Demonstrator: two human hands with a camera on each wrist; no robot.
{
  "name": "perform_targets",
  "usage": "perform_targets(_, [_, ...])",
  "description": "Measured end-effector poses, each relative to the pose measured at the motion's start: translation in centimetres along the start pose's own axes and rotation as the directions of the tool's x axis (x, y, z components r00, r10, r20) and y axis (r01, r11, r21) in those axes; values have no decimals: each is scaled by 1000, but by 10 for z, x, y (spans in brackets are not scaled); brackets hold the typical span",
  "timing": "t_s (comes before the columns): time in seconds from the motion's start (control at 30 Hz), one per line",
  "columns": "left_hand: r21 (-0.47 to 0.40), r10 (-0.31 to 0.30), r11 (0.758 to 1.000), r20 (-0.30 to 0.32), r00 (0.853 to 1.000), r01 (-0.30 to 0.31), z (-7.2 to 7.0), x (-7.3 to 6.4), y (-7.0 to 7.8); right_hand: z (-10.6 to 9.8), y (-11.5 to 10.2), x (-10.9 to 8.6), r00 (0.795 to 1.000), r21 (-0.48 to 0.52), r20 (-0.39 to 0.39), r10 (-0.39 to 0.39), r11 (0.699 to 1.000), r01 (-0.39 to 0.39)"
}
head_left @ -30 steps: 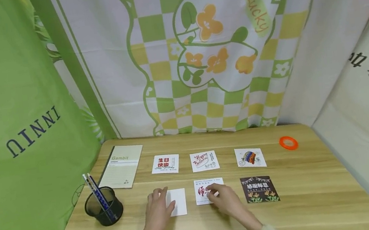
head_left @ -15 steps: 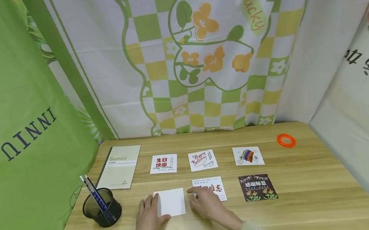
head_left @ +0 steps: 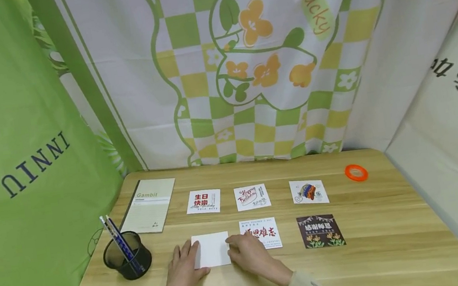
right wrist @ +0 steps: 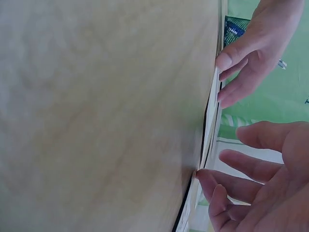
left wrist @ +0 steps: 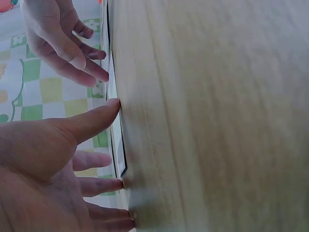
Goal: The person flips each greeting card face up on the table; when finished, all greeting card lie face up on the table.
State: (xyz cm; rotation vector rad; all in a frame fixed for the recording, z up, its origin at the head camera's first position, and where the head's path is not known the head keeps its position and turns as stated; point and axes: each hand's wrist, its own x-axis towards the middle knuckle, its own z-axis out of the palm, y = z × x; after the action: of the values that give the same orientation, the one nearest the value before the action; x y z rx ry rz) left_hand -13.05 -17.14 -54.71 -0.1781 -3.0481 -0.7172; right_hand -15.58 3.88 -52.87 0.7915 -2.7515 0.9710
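Note:
A blank white card (head_left: 211, 250) lies flat in the front row. My left hand (head_left: 181, 268) rests at its left edge, with fingertips along the side and thumb at the lower left corner. On the opposite side, the index fingertip of my right hand (head_left: 251, 255) is right at the card's right edge. That hand overlaps the lower left of a white card with red characters (head_left: 271, 233). The left wrist view has my left fingers (left wrist: 101, 186) spread, while in the right wrist view some of my right fingers (right wrist: 236, 181) are loosely bent; neither hand grips anything.
Behind lie three white printed cards: one with red characters (head_left: 203, 201), a Happy Birthday card (head_left: 252, 197) and one with a colourful picture (head_left: 309, 192). A dark flower card (head_left: 321, 231) is right, an orange ring (head_left: 356, 173) far right. A notebook (head_left: 149, 206) and pen cup (head_left: 128, 256) stand left.
My right hand has moved left from the red-lettered card to the blank card's right edge. My left hand has slid left, uncovering more of the blank card.

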Motion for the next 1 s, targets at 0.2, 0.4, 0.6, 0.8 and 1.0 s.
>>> perform_targets(0.2, [3, 21, 1000, -5, 1000, -21, 3, 1, -1, 1, 0, 3, 1000, 31, 27, 12, 999, -13])
perform_targets(0.4, [26, 21, 999, -12, 1000, -21, 6, 1, 1, 1, -1, 6, 995, 95, 84, 50, 994, -58])
perform_targets(0.6, [20, 40, 999, -47, 998, -39, 8, 2, 3, -1, -2, 8, 985, 204, 122, 124, 968, -147])
perform_targets(0.8, [-24, 54, 998, -91, 994, -57, 8, 1, 6, -3, -2, 10, 980, 272, 112, 162, 944, -187])
perform_targets(1.0, [-41, 35, 998, -104, 994, -39, 8, 1, 7, -4, -1, 10, 983, 338, 86, 165, 923, -185])
